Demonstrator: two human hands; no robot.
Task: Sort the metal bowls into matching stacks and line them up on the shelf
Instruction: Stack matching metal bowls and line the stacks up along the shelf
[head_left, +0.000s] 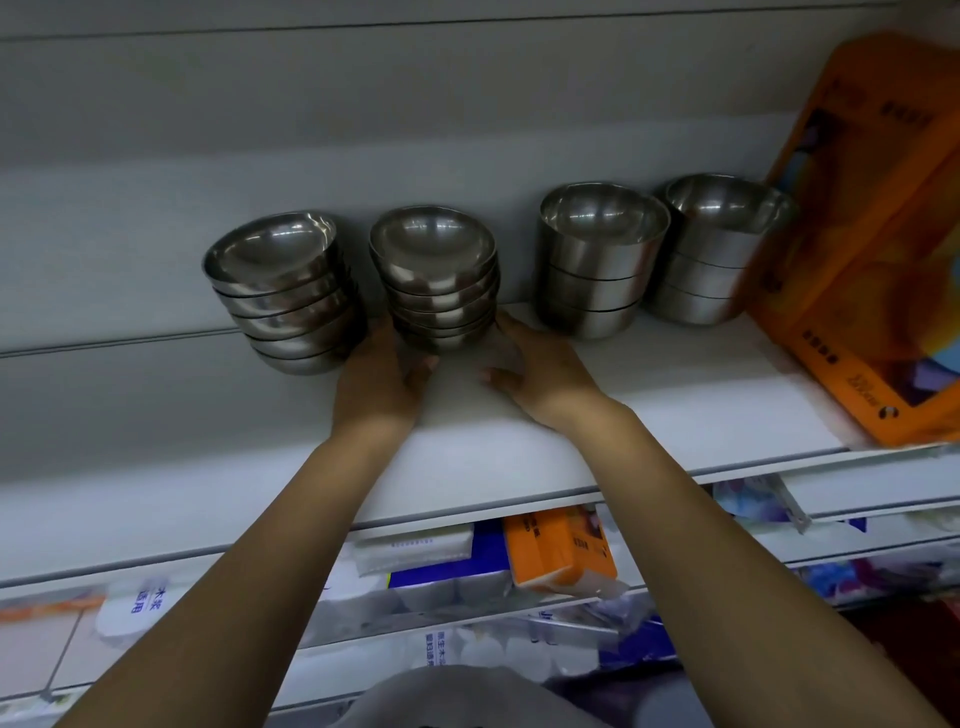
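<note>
Several stacks of metal bowls stand in a row at the back of the white shelf (675, 395). Two are of round shallow bowls: one at the left (283, 291) and one in the middle (436, 275). Two are of taller straight-sided bowls: one (597, 260) right of the middle and one (719, 249) further right. My left hand (384, 379) cups the left side of the middle stack's base, and my right hand (530, 374) is at its right side. Fingers of both hands curl around the bottom bowls.
A big orange package (872, 249) leans at the right end of the shelf, close to the rightmost stack. On the shelves below lie a small orange tissue pack (561, 551) and white and blue packs (426, 566). A grey back wall rises behind the bowls.
</note>
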